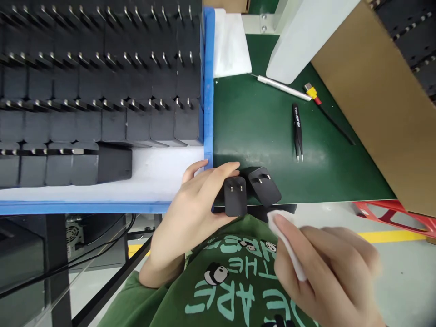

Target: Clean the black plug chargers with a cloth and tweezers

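My left hand [195,209] is closed around a black power adapter [235,197], its two metal prongs facing up, at the front edge of the green mat. Close to its right, a second black power adapter [265,186] stands at a slant near the same edge, prongs up, touched by neither hand as far as I can see. My right hand [327,268] is raised off the table's front edge. Between its thumb and fingers it pinches a folded white cloth [289,245]. Part of the cloth is hidden by the fingers.
A blue-rimmed tray [209,91] on the left holds rows of black adapters [136,81]. On the green mat [252,122] lie tweezers [297,131], a silver pen-like tool [282,88], a cable [329,111] and white sheets [231,45]. A cardboard box [378,104] stands right.
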A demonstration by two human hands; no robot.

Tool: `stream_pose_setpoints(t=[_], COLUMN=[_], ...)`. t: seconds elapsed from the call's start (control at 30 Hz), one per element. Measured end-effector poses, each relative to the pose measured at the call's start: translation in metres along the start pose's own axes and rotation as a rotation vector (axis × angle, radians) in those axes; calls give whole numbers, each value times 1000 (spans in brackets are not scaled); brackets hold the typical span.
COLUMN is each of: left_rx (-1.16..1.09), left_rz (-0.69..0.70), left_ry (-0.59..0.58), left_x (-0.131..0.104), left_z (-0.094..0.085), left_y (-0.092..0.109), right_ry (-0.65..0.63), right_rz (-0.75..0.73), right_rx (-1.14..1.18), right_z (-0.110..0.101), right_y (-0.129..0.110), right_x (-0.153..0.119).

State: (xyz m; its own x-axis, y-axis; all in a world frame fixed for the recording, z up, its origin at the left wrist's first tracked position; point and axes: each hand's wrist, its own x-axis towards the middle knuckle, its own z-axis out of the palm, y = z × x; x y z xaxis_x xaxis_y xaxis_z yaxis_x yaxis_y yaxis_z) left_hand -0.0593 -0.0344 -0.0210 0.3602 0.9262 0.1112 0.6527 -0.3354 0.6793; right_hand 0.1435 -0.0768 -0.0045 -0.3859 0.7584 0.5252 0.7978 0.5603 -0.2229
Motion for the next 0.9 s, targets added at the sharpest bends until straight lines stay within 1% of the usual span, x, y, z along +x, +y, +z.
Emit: stream_pose_setpoints(t=[0.1,0.17,0.23,0.37,0.47,0.53,0.63,0.73,0.77,0.83,0.87,0.9], left_rx=[-1,9,17,7,-2,-9,-30,-26,-15,13,26,38], left_rz=[2,-8,-19,-43,-34,-24,-39,-41,-29,2,16,28], left_ry=[5,5,7,-8,-2,-2,-11,7,16,35,44,53], left_x=[0,0,0,-1,-1,-1,0,0,0,0,0,0], left_z=[1,1,2,3,3,3,2,3,4,6,7,7], left_y=[-1,-2,-2,-1,-1,-1,1,4,4,4,4,3], right_ry=[73,113,131,158,187,175,140,179,142,3,-50,-72], right_rz=[-232,-296,-282,-220,-256,-258,-175,-3,34,95,137,200], right_rx=[5,2,-8,-35,-25,-37,-52,-18,31,152,181,162], right_z=[10,21,26,28,30,26,13,5,5,11,16,21], right_y=[-2,-1,3,8,3,5,24,51,60,75,81,87], right_x=[2,-1,-5,-10,-8,-7,-5,7,13,27,33,40])
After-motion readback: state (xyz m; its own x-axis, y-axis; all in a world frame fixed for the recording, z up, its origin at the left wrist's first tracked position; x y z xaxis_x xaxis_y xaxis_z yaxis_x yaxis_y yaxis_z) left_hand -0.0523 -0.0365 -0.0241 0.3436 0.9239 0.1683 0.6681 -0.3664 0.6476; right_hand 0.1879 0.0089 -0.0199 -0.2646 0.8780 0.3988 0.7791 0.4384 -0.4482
